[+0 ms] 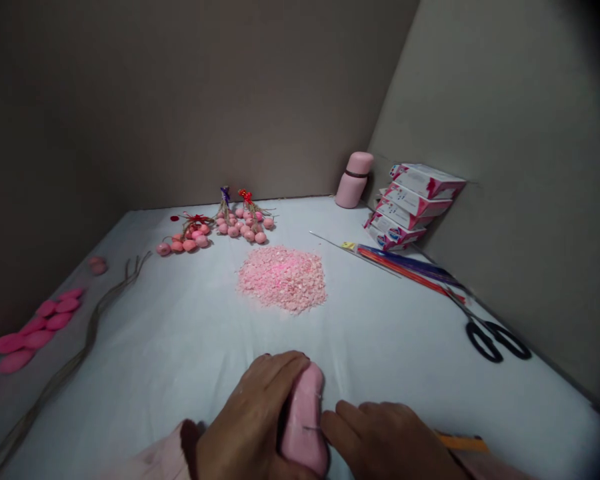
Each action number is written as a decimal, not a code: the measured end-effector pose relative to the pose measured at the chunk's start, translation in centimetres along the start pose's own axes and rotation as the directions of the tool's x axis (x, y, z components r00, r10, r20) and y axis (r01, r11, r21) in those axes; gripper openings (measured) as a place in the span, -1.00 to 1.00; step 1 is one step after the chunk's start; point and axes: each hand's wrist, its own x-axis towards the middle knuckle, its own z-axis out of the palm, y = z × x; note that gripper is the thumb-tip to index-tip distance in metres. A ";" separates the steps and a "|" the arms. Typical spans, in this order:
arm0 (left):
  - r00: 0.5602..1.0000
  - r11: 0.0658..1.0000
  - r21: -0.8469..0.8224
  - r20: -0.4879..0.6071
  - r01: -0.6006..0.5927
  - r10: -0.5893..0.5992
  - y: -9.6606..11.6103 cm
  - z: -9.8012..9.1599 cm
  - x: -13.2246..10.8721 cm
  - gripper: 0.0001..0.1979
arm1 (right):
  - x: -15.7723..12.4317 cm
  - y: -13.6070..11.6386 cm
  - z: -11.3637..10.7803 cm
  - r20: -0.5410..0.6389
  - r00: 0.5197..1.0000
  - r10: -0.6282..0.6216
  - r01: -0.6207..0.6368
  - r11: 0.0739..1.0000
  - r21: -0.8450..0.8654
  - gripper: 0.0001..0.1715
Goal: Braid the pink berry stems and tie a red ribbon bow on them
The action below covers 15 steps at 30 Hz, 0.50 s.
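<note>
At the near edge of the table, my left hand [255, 410] is wrapped around a pink soap bar [307, 410], holding it upright from its left side. My right hand [387, 437] is closed against the bar's right side, fingers curled. A thin dark line, perhaps a blade or wire, runs from its fingertips across the soap; what the hand grips is mostly hidden. Partly covered by the right wrist is a flat orange-yellow strip [460, 443]. Beyond both hands lies a heap of pink soap shavings [284, 277].
Bundles of pink balls on stems [235, 227] lie at the back. Bright pink oval pieces [37, 333] and long brown strands [90, 333] lie left. To the right are black-handled scissors [497, 340], coloured sticks [410, 267], stacked boxes [413, 203] and a pink flask [354, 180] by the walls.
</note>
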 end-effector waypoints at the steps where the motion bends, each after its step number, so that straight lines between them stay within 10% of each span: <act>1: 0.999 1.000 -0.018 0.032 -0.019 0.019 -0.5 -0.1 -0.1 -0.72 | 0.0 0.0 0.0 -0.005 1.000 -0.010 0.010 1.000 0.000 -0.83; 5: 0.975 0.992 -0.090 0.194 -0.089 0.105 -2.6 -0.5 -0.5 -0.52 | 0.1 -0.1 -0.1 -0.004 0.999 -0.032 0.032 0.999 0.005 -0.82; 15: 0.990 1.000 -0.016 0.135 -0.027 0.029 -0.4 -0.7 0.2 -0.73 | 0.7 -0.3 -0.4 -0.021 0.998 -0.058 0.057 0.998 -0.035 -0.85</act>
